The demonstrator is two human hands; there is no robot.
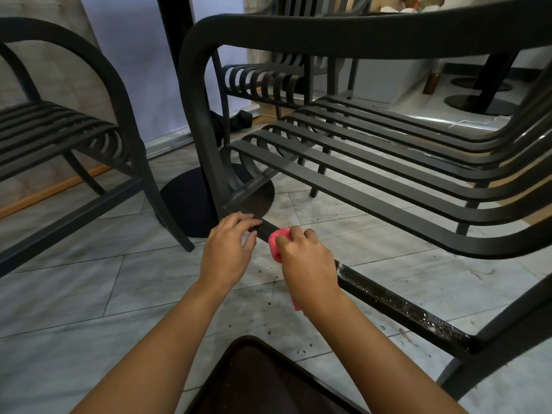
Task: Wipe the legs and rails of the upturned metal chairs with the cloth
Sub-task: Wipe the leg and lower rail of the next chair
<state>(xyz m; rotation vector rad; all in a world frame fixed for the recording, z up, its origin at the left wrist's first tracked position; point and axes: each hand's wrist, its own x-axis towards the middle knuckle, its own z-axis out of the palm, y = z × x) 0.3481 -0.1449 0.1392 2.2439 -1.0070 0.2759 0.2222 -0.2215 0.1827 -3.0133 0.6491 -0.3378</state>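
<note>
Fingers of the right hand are clamped around a pink cloth, pressing it onto the low dark rail of the nearest metal chair. Just beside it, the left hand rests on the same rail with its fingers loosely spread over the top edge, gripping nothing else. To the right of the cloth the rail is speckled with pale specks. The rail runs diagonally just above a floor of pale grey marbled tiles, dotted with small dark crumbs near the hands. Beyond stands a round black table base with its post, another slatted chair at the left, and a third chair behind. A pale lilac wall closes the room at the back.
</note>
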